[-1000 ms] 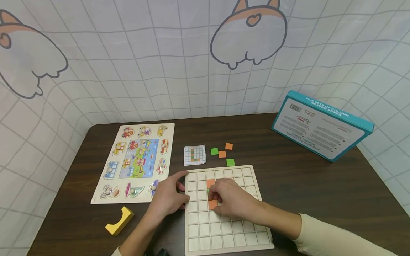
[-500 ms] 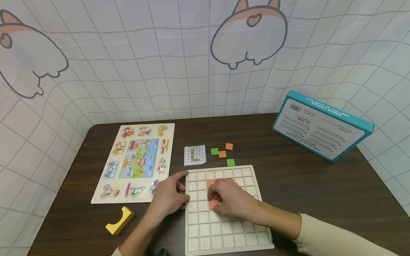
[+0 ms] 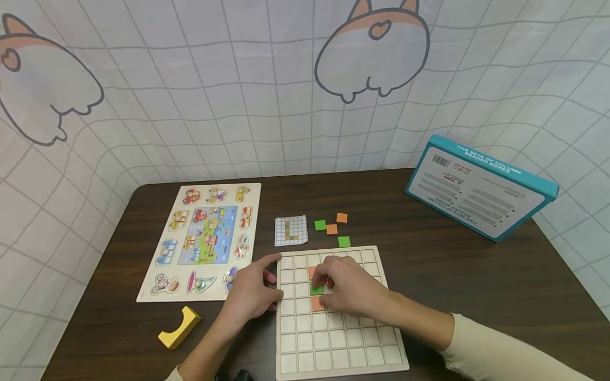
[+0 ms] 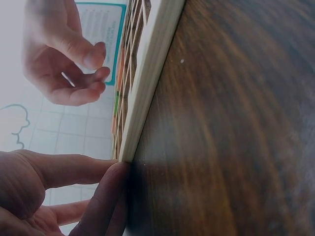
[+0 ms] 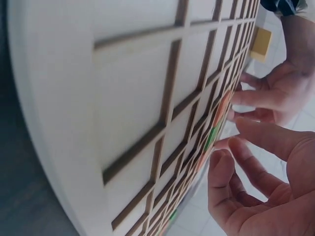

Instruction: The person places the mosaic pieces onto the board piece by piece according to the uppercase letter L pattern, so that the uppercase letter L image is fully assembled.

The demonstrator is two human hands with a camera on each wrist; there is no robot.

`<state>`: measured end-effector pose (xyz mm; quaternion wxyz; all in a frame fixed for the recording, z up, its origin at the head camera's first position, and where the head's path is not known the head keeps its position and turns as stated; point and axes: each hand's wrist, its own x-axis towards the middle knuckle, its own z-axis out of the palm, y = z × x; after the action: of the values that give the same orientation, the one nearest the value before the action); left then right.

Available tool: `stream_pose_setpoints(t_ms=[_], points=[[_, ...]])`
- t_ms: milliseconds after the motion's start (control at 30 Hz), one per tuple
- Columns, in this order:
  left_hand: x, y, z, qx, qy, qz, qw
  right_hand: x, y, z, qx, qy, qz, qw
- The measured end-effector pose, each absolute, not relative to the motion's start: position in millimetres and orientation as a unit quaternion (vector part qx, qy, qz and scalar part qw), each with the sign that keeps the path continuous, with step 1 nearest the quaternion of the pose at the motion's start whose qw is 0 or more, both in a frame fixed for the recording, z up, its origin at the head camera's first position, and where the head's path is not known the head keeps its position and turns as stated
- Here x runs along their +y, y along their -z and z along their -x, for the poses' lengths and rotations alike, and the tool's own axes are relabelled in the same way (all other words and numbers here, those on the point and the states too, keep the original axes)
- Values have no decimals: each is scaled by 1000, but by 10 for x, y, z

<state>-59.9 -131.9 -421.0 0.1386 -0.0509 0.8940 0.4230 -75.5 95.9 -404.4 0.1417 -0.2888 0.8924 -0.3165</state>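
Green now shows just below the right hand's [image 3: 350, 293] fingertips [image 3: 320, 279]: a green tile [image 3: 316, 289], uncovered since the hand lifted back, sits in the grid board [image 3: 333, 349] between two orange tiles. Fingers loosely curled, holding nothing. Left hand [image 3: 250, 293] keeps pressing the board's edge, fingers straight.

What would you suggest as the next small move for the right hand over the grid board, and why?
Probably lift the right hand off the grid board and reach for a loose orange tile. The green tile already sits in its cell between two orange ones, and the fingers look empty.
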Motion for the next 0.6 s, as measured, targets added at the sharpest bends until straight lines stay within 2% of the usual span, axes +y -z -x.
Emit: stream_pose_setpoints(t_ms=[233,600], points=[[-1319,4215,604,893,-426,52,139,1010,4033,830,899,312,283,122],[-1325,4203,593,891,-429,51,140,1140,4002,1029,912,322,222,125]])
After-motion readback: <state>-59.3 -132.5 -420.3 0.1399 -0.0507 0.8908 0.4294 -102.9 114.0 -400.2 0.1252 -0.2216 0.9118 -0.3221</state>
